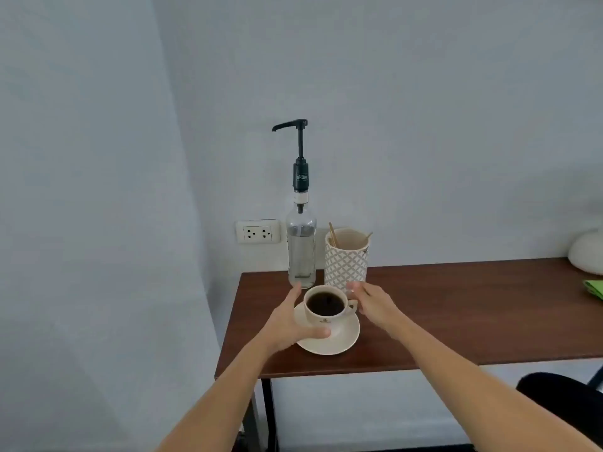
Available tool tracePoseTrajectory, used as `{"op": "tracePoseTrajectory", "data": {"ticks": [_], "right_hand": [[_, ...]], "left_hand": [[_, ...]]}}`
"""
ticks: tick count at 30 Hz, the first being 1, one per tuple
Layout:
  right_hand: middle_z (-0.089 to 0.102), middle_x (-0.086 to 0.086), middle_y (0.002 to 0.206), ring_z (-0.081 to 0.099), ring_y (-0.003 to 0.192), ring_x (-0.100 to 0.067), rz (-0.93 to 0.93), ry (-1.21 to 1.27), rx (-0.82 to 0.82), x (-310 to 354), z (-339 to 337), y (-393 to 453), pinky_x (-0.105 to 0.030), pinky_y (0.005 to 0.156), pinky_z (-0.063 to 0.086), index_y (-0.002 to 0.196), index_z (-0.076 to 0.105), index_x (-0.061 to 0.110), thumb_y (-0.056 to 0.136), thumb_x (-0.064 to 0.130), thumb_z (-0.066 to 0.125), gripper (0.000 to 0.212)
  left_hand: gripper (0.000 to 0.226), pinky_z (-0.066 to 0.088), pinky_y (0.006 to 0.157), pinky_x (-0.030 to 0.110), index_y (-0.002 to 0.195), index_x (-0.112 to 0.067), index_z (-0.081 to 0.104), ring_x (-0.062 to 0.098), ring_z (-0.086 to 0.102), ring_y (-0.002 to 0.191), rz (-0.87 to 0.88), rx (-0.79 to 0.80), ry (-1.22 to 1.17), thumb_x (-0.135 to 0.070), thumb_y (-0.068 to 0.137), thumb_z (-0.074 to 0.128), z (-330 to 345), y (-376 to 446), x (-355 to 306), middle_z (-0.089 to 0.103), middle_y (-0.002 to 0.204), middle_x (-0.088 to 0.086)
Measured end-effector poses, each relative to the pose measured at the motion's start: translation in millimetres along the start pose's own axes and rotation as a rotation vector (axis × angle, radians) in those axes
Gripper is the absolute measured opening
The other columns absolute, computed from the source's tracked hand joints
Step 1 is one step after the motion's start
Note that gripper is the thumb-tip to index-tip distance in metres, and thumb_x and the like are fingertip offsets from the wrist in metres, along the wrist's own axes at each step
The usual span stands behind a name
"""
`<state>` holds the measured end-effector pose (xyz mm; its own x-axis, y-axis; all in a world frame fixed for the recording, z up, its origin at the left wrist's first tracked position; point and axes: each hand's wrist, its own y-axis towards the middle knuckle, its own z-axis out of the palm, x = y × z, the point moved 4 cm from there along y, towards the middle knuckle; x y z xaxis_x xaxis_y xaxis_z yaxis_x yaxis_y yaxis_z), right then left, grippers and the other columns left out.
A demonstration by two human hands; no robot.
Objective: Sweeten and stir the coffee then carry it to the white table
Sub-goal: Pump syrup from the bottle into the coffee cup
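Observation:
A cream cup of black coffee (326, 305) stands on a cream saucer (342, 337) near the left end of a brown table (456, 308). My left hand (287, 324) is at the saucer's left side, thumb lying on its front rim and fingers stretched behind the cup. My right hand (372, 303) hovers just right of the cup handle with its fingers apart, holding nothing. Behind the cup stands a clear syrup bottle (301, 246) with a tall black pump. To the bottle's right, a patterned holder (346, 259) holds wooden stirrers.
A double wall socket (257, 232) sits on the wall left of the bottle. At the table's right end are a white rounded object (587, 252) and something green (595, 288). A black chair (561, 399) shows at lower right. The table's left edge is close to the saucer.

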<state>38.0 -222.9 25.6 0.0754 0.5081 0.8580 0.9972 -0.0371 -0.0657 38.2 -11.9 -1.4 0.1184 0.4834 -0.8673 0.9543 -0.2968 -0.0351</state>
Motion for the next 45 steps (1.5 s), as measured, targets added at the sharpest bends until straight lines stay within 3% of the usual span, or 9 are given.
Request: {"op": "tracePoseTrajectory", "data": {"ticks": [4, 8, 15, 20, 27, 36, 39, 42, 45], "right_hand": [[0.074, 0.005, 0.116, 0.066, 0.113, -0.016, 0.029, 0.127, 0.115, -20, 12, 14, -0.048, 0.102, 0.053, 0.104, 0.075, 0.039, 0.103, 0.041, 0.037, 0.038], [0.077, 0.003, 0.107, 0.069, 0.108, -0.017, -0.022, 0.230, 0.140, -23, 16, 20, -0.050, 0.101, 0.053, 0.100, 0.078, 0.034, 0.105, 0.036, 0.041, 0.037], [0.078, 0.001, 0.105, 0.071, 0.104, -0.016, -0.062, 0.258, 0.189, -25, 17, 30, -0.046, 0.096, 0.057, 0.103, 0.077, 0.028, 0.106, 0.028, 0.043, 0.034], [0.077, -0.001, 0.106, 0.073, 0.100, -0.015, -0.061, 0.273, 0.244, -9, 15, 26, -0.040, 0.091, 0.061, 0.106, 0.076, 0.024, 0.106, 0.028, 0.043, 0.033], [0.078, -0.009, 0.098, 0.075, 0.092, -0.020, -0.167, 0.229, 0.260, 53, 5, 29, -0.038, 0.085, 0.063, 0.103, 0.074, 0.013, 0.108, 0.024, 0.039, 0.037], [0.079, -0.008, 0.091, 0.077, 0.080, -0.018, -0.322, 0.168, 0.135, 160, -17, 55, -0.039, 0.075, 0.065, 0.099, 0.075, 0.011, 0.106, 0.026, 0.043, 0.036], [0.078, 0.000, 0.093, 0.074, 0.088, -0.020, -0.399, 0.115, -0.068, 194, -30, 75, -0.047, 0.083, 0.062, 0.098, 0.075, 0.015, 0.103, 0.029, 0.048, 0.030], [0.069, 0.005, 0.103, 0.067, 0.100, -0.021, -0.451, 0.111, -0.288, 234, -48, 86, -0.038, 0.092, 0.054, 0.102, 0.066, 0.017, 0.102, 0.030, 0.048, 0.022], [0.062, -0.001, 0.114, 0.057, 0.102, -0.018, -0.453, 0.165, -0.366, 270, -60, 98, -0.034, 0.090, 0.045, 0.121, 0.057, 0.014, 0.103, 0.035, 0.045, 0.031]], "left_hand": [[0.102, 0.048, 0.104, 0.035, 0.137, -0.039, 0.044, 0.001, 0.057, 0.121, 0.064, -0.117, -0.097, -0.043, 0.051, 0.097, 17, 5, -3, 0.063, 0.128, -0.020], [0.099, 0.046, 0.095, 0.017, 0.134, -0.037, 0.045, -0.006, 0.057, 0.117, 0.113, -0.246, -0.141, -0.032, 0.051, 0.098, 32, 6, -11, 0.064, 0.123, -0.020], [0.086, 0.048, 0.091, 0.012, 0.124, -0.036, 0.053, -0.001, 0.061, 0.114, 0.131, -0.400, -0.114, -0.026, 0.051, 0.097, 37, 3, -20, 0.066, 0.118, -0.020], [0.084, 0.053, 0.091, 0.020, 0.124, -0.032, 0.054, 0.003, 0.063, 0.112, 0.135, -0.446, -0.102, -0.024, 0.051, 0.095, 27, -1, -25, 0.067, 0.116, -0.016], [0.084, 0.049, 0.083, 0.009, 0.121, -0.035, 0.055, -0.002, 0.063, 0.106, 0.188, -0.484, -0.086, -0.024, 0.049, 0.096, -18, 2, -53, 0.068, 0.108, -0.024], [0.090, 0.056, 0.091, 0.036, 0.120, -0.033, 0.055, 0.006, 0.067, 0.101, 0.239, -0.535, -0.132, -0.040, 0.037, 0.091, -106, 30, -105, 0.071, 0.106, -0.012], [0.096, 0.057, 0.087, 0.033, 0.121, -0.028, 0.056, 0.007, 0.068, 0.099, 0.245, -0.552, -0.154, -0.044, 0.033, 0.091, -134, 41, -120, 0.071, 0.105, -0.010], [0.095, 0.059, 0.084, 0.037, 0.119, -0.031, 0.055, 0.012, 0.068, 0.099, 0.230, -0.542, -0.178, -0.045, 0.032, 0.091, -157, 51, -134, 0.070, 0.105, -0.010], [0.095, 0.060, 0.082, 0.038, 0.118, -0.031, 0.054, 0.014, 0.066, 0.099, 0.217, -0.521, -0.200, -0.044, 0.031, 0.090, -172, 60, -146, 0.068, 0.106, -0.009]]}}
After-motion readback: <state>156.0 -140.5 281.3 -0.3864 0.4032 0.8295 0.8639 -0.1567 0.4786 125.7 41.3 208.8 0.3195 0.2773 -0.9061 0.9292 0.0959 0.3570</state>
